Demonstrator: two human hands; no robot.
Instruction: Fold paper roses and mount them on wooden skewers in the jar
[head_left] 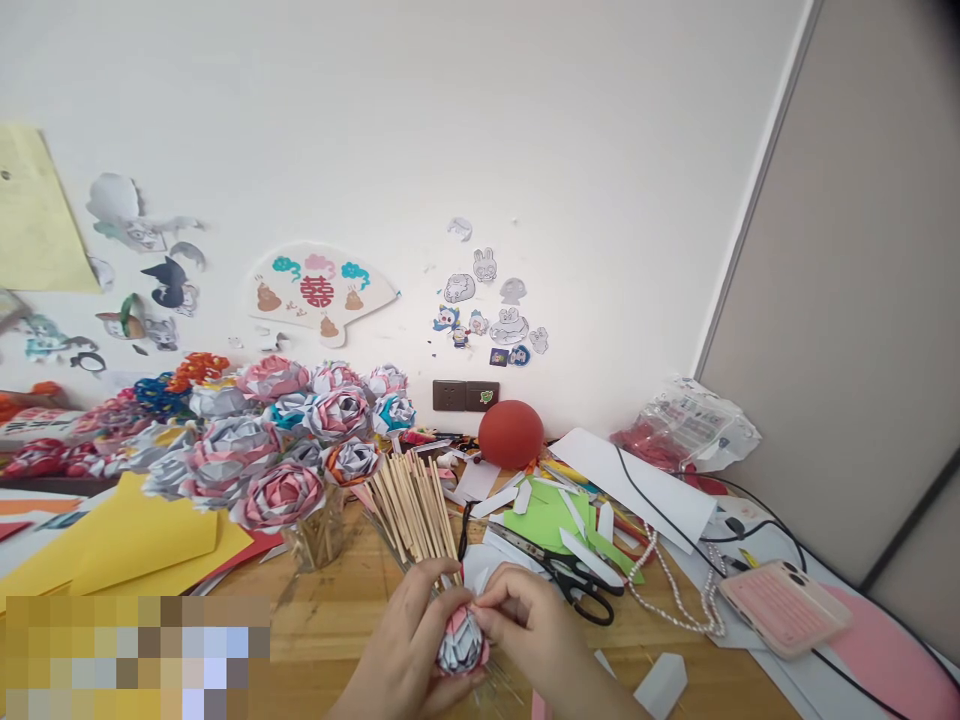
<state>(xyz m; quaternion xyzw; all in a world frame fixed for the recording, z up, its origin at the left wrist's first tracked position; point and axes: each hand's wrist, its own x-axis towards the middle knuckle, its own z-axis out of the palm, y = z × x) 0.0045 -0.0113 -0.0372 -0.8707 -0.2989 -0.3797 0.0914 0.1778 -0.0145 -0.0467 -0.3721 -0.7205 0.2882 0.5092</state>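
A white and pink folded paper flower (pixel 460 648) sits low in the middle of the head view. My left hand (pixel 411 632) is closed around its left side, fingers over the top and below. From the right, my right hand (pixel 536 625) pinches at the flower's upper right edge with thumb and forefinger. The fingers partly cover the petals. Just behind the hands, a bundle of thin wooden sticks (pixel 412 505) fans upward. Black-handled scissors (pixel 574 580) lie right of the sticks, close to my right hand.
Finished paper flowers (pixel 277 430) stand in a clear vase (pixel 315 535) at left, beside yellow paper (pixel 142 540). A red balloon (pixel 511 434), green paper scraps (pixel 544 515), a pearl string (pixel 675 590) and a phone in a pink case (pixel 784 605) lie across the table.
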